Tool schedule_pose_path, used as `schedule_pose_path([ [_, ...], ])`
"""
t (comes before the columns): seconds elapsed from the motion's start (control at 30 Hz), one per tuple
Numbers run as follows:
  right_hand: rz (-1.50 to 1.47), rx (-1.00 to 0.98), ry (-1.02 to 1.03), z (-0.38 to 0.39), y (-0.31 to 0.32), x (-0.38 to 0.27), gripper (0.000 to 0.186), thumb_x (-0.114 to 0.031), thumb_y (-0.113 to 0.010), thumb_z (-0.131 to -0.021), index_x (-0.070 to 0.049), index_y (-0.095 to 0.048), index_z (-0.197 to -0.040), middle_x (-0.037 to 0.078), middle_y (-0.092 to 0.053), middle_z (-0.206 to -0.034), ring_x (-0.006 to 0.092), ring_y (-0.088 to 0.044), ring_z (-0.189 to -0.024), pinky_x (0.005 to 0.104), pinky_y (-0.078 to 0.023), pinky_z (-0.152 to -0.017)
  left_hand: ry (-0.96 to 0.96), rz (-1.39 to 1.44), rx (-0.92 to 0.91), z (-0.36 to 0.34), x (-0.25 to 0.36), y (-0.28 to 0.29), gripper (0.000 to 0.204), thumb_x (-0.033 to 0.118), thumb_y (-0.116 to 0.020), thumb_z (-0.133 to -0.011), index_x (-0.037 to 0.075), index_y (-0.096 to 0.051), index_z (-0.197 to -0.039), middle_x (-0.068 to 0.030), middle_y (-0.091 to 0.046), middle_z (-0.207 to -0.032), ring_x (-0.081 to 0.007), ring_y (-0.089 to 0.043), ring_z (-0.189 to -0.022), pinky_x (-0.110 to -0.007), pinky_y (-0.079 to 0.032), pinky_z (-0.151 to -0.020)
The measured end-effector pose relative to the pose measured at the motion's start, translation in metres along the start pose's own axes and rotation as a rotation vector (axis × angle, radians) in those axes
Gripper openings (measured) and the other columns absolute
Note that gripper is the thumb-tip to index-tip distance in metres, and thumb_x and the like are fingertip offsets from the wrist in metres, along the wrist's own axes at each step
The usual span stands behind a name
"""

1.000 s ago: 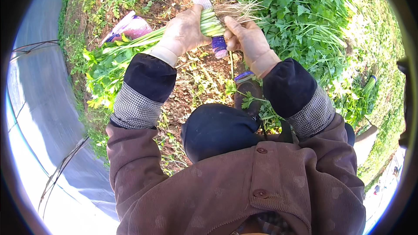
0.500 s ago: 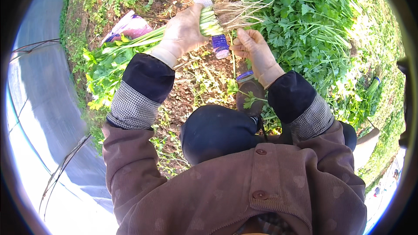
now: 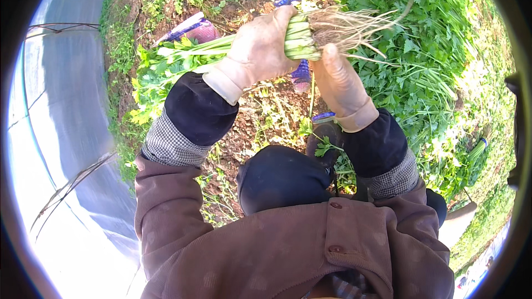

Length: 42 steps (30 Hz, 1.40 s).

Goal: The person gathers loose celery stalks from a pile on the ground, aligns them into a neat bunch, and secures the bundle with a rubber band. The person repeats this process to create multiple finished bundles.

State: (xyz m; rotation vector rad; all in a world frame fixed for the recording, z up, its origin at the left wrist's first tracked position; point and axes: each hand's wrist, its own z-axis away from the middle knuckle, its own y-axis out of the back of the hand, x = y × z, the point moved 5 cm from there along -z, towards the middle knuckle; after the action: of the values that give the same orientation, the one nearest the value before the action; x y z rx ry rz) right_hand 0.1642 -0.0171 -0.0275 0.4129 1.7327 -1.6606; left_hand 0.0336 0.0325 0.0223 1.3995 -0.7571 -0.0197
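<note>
My left hand (image 3: 257, 44), in a pale glove, is closed around a bundle of celery (image 3: 299, 39). The leafy tops (image 3: 158, 75) point left, and the long tan roots (image 3: 354, 27) fan out to the right. At the root end, my right hand (image 3: 343, 86), also gloved, rests against the underside of the cut-looking stalk bases with its thumb stretched up. Its other fingers are partly hidden by the bundle. Beneath the bundle lies a purple and pink printed strip (image 3: 301, 77), its middle covered by the stalks.
A large heap of leafy celery (image 3: 410, 39) lies on the right. A tied bunch (image 3: 476, 152) is farther down that side. A pink and white package (image 3: 202, 30) sits on the soil behind the leaves. Plastic sheeting (image 3: 77, 105) rises at the left. My dark shoe (image 3: 324, 138) is below my right hand.
The bundle is raised closer to me, and the view has shifted. My right hand went from pinched fingers below the roots to lying against the stalk bases with its thumb extended.
</note>
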Motion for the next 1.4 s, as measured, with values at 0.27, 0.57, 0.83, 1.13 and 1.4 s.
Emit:
schedule_pose_path([
  [0.27,-0.301,0.406,-0.125,-0.023,0.057,0.018,0.042,-0.040,-0.060,-0.101,-0.012,-0.055,-0.131,0.003,-0.062,-0.126,0.0192,-0.057,-0.119,0.0406,-0.043,-0.108,0.079,-0.207,0.038,-0.022,0.010,-0.054,0.050,0.022,-0.079,-0.070,0.004,-0.051,-0.108,-0.0162,-0.065,-0.096,-0.0337,-0.067,-0.091,-0.044,-0.053,-0.077],
  [0.57,-0.180,0.421,-0.129,-0.023,0.060,0.019,0.039,-0.041,-0.056,-0.103,-0.011,-0.057,-0.126,0.006,-0.064,-0.121,0.0199,-0.060,-0.113,0.0414,-0.045,-0.104,0.111,-0.308,0.122,-0.018,0.016,-0.065,0.061,0.024,-0.080,-0.068,0.006,-0.052,-0.120,-0.0136,-0.064,-0.110,-0.0314,-0.064,-0.102,-0.046,-0.047,-0.092],
  [0.83,0.038,0.457,-0.134,-0.038,0.070,-0.004,0.022,-0.021,-0.060,-0.100,-0.004,-0.069,-0.111,0.007,-0.071,-0.108,0.0182,-0.066,-0.099,0.0333,-0.052,-0.092,0.134,-0.276,0.165,-0.011,0.016,-0.070,0.068,0.018,-0.077,-0.067,0.006,-0.050,-0.127,-0.0141,-0.063,-0.117,-0.0330,-0.062,-0.105,-0.046,-0.047,-0.091],
  [1.13,0.132,0.448,-0.226,-0.050,0.070,-0.006,0.014,-0.013,-0.067,-0.095,-0.002,-0.070,-0.102,0.004,-0.070,-0.096,0.0149,-0.067,-0.086,0.0299,-0.054,-0.078,0.216,-0.344,0.123,-0.016,0.019,-0.070,0.086,0.021,-0.080,-0.066,0.008,-0.044,-0.143,-0.0149,-0.057,-0.133,-0.0308,-0.054,-0.122,-0.044,-0.041,-0.105],
  [1.4,0.320,0.310,-0.370,-0.061,0.084,-0.010,0.013,-0.021,-0.064,-0.097,-0.009,-0.069,-0.094,0.001,-0.065,-0.073,0.0126,-0.062,-0.068,0.0292,-0.050,-0.063,0.134,-0.352,0.189,-0.018,0.019,-0.071,0.057,0.023,-0.082,-0.067,0.007,-0.059,-0.117,-0.0142,-0.067,-0.102,-0.0333,-0.066,-0.096,-0.043,-0.052,-0.084],
])
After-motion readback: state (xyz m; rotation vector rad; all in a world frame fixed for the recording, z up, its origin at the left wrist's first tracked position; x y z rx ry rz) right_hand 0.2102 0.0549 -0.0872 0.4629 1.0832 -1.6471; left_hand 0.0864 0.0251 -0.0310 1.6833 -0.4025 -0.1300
